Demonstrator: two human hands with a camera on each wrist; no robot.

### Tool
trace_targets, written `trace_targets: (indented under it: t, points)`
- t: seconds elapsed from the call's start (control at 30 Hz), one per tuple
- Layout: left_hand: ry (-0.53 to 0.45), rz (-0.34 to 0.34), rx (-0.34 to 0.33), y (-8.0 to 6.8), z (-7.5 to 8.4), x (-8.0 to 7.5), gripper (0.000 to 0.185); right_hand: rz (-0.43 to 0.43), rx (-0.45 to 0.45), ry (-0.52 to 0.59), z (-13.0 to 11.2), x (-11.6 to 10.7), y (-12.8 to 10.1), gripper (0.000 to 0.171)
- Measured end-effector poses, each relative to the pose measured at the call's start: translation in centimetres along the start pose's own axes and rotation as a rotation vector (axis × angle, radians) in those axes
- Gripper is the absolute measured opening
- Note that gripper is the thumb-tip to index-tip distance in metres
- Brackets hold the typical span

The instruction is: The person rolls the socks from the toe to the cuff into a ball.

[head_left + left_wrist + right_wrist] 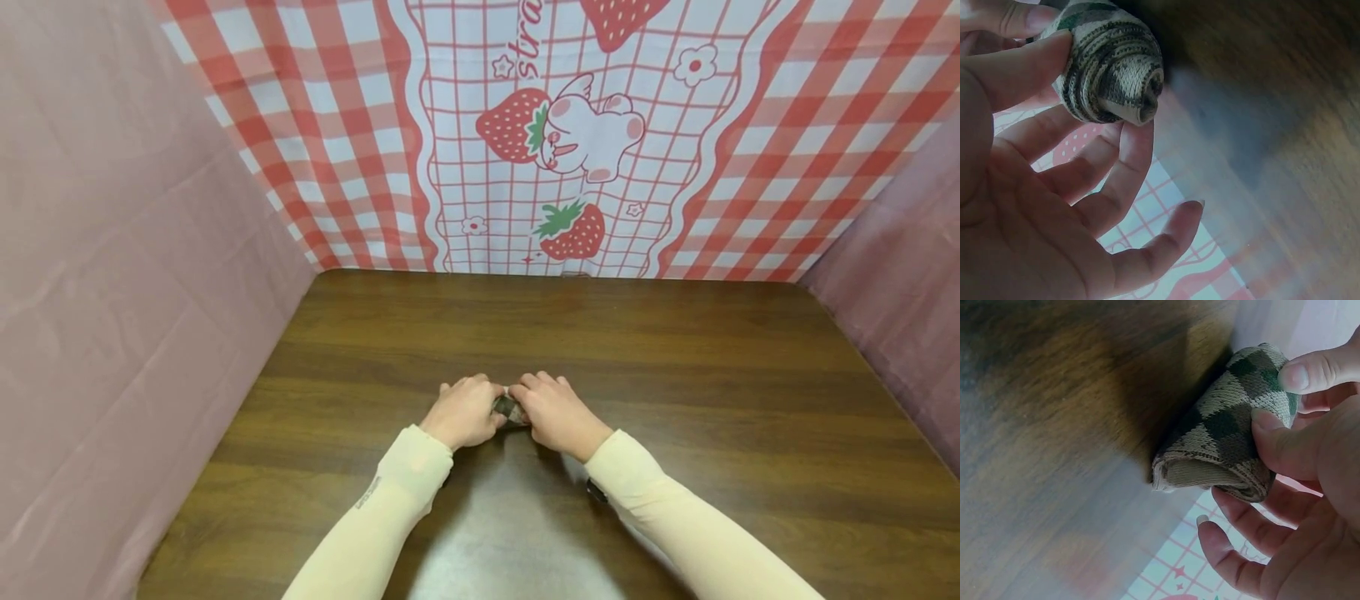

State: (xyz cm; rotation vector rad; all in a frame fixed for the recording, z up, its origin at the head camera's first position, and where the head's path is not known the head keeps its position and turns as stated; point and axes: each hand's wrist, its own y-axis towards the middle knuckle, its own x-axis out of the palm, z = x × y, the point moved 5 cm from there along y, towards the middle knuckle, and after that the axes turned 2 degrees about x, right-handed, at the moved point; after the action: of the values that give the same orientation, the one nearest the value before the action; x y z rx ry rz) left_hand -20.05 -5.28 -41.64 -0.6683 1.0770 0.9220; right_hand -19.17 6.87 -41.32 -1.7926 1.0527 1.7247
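Note:
A rolled-up knit sock (511,410) with a dark green and beige diamond pattern lies on the brown wooden table (675,367) between both hands. My left hand (463,410) pinches one end of the sock roll (1113,65) between thumb and fingers. My right hand (553,412) grips the other end of the sock roll (1222,437), thumb on top and fingers curled under it. Both arms wear cream sleeves. Most of the sock is hidden by the hands in the head view.
A red-and-white checked strawberry cloth (555,133) hangs behind the table. Pink sheets (112,292) wall off the left and right sides (907,283). Bare table surface stretches all around the hands.

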Motion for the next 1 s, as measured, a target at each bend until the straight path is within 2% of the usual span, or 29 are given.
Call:
trace_targets:
  t: [0.3, 0.43, 0.63, 1.0]
  points:
    - [0.026, 0.067, -0.014, -0.39, 0.06, 0.18, 0.062, -0.076, 0.031, -0.031, 0.10, 0.24, 0.40, 0.036]
    - [0.035, 0.111, -0.001, -0.25, 0.24, -0.07, 0.058, -0.086, 0.038, -0.026, 0.06, 0.11, 0.51, 0.036]
    - [0.033, 0.139, 0.016, -0.24, 0.42, -0.35, 0.045, -0.093, 0.044, -0.022, 0.06, 0.03, 0.60, 0.028]
    - [0.025, 0.123, 0.023, 0.06, 0.51, -0.03, 0.039, -0.144, 0.081, 0.036, 0.32, -0.06, 0.67, 0.031]
